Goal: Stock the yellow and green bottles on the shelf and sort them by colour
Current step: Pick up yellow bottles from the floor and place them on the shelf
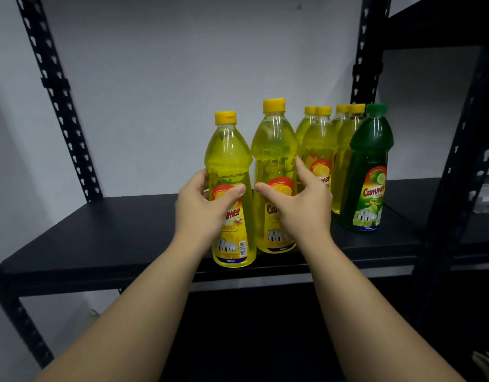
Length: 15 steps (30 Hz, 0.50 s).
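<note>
Two yellow bottles stand at the front edge of the black shelf (100, 238). My left hand (203, 208) grips the left yellow bottle (228, 161) around its label, thumb across the front. My right hand (301, 199) wraps the right yellow bottle (273, 150) at mid-height, thumb in front and fingers behind. Behind them to the right stand several more yellow bottles (319, 144) in two rows. A single green bottle (371, 166) with a green cap stands upright at the far right, touching the yellow group.
Black perforated uprights (58, 100) frame the bay on both sides, with a white wall behind. The left half of the shelf board is bare. A second shelving unit (458, 188) adjoins on the right, and a dark lower level lies beneath.
</note>
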Each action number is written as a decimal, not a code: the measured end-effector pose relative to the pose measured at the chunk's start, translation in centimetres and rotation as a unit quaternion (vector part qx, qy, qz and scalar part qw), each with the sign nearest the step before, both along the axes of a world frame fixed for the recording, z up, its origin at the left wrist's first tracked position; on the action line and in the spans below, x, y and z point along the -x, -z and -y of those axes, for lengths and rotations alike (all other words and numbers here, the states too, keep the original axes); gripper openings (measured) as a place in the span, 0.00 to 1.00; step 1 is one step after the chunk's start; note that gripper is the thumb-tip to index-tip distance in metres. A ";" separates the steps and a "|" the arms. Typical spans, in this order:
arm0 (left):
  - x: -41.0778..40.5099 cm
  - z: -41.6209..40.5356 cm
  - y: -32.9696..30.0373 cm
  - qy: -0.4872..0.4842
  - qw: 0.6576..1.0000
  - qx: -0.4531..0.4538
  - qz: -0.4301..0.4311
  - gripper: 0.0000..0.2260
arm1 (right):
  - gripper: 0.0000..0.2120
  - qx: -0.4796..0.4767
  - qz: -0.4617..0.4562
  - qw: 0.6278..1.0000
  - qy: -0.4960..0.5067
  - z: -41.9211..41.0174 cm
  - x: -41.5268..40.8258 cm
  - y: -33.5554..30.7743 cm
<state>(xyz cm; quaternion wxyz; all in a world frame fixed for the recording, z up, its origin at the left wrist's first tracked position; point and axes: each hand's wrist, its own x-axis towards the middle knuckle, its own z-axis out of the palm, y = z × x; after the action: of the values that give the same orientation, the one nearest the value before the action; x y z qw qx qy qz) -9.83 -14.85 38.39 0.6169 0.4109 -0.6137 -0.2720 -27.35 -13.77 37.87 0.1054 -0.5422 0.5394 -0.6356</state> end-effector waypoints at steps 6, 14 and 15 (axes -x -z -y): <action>-0.2 2.4 1.4 -0.020 1.000 0.011 0.012 0.22 | 0.47 0.004 0.010 1.000 -0.002 1.8 0.1 2.1; 1.4 1.9 3.8 -0.027 0.999 -0.014 0.034 0.32 | 0.48 -0.054 -0.069 0.996 -0.002 1.7 0.4 3.2; 1.4 1.7 4.0 -0.017 0.999 -0.022 0.025 0.33 | 0.49 -0.062 -0.077 0.995 -0.004 1.6 0.5 3.3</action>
<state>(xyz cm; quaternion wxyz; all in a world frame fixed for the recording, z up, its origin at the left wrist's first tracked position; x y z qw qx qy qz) -11.27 -16.57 34.35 0.5967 0.4415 -0.6155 -0.2650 -27.87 -15.35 34.59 0.0995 -0.5840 0.5823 -0.5568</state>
